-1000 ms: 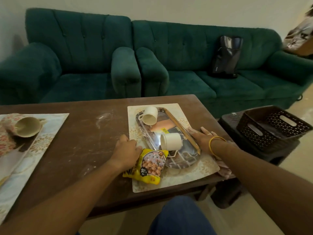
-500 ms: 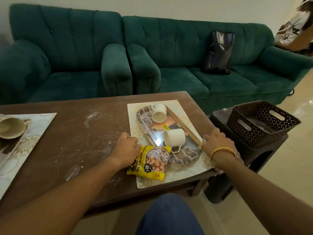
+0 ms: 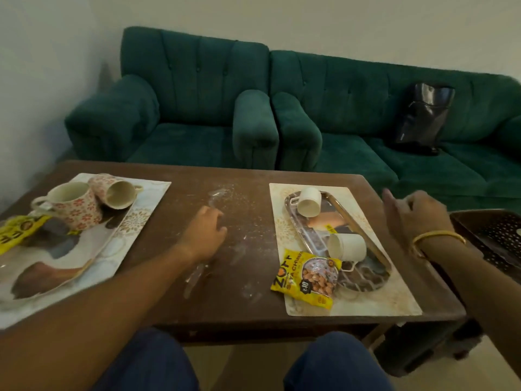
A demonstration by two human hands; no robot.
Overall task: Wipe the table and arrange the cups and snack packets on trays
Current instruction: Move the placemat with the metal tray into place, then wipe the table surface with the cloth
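Note:
A brown table [image 3: 248, 280] carries white dust in its middle. On the right a steel tray [image 3: 375, 266] lies on a placemat [image 3: 375, 300] with two white cups on their sides [image 3: 309, 201] [image 3: 348, 246]. A yellow snack packet [image 3: 306, 277] overlaps the tray's near end. On the left a second tray [image 3: 53, 266] bears two floral cups [image 3: 74, 204] [image 3: 118, 190] and another yellow packet [image 3: 17, 232]. My left hand [image 3: 204, 232] hovers over the dusty middle, fingers loosely curled, holding nothing. My right hand [image 3: 414, 213] is raised off the table's right edge, fingers loosely bent, empty.
A green sofa [image 3: 352, 114] and matching armchair [image 3: 183, 108] stand behind the table. A black bag [image 3: 420, 119] rests on the sofa. A dark perforated basket [image 3: 490, 238] sits on a stool at the right. My knees are below the table's near edge.
Both hands have left the right placemat: the left moved to the table's middle, the right lifted toward the right edge. The view swung left, showing the left tray.

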